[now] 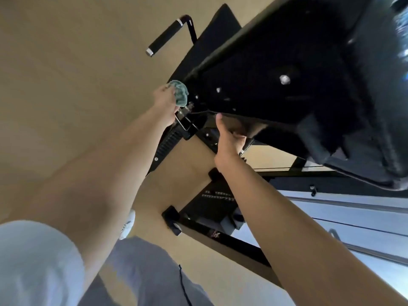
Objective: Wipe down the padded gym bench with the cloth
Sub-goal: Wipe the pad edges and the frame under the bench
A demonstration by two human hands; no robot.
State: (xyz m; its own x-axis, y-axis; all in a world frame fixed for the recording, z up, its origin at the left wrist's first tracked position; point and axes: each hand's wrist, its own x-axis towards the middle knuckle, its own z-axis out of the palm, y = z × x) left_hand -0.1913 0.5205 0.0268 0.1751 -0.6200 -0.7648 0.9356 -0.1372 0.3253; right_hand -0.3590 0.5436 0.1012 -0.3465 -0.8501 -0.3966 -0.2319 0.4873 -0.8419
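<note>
From the head view we see both bare arms reaching out to the bench [287,74], whose black padded slab fills the upper right of the picture, tilted and partly blurred.

The left hand [164,100] is at the bench's left edge. Its fingers are curled round a bunched teal cloth [181,93] and hold it tight. The cloth bulges out past the fingers on the bench side and is pressed against the dark rim of the padding, just above a metal pin and bracket on the frame.

The right hand [229,138] is at the bench's near edge, well apart from the cloth. Its thumb points up along the rim and its fingers wrap round the edge of the padding, so it grasps the bench itself. We cannot tell how far the fingers reach on the far side, as the shadow hides them.

Beyond the bench's left edge a bar with a black foam grip [167,37] sticks out. Below the bench a toothed rack [169,142] slants down from the bracket, and black frame bars [231,241] run under it. A tan floor [66,62] lies all around the bench. Nearest us are a white sleeve [33,261], grey trousers [143,272] and a white shoe [128,224].
</note>
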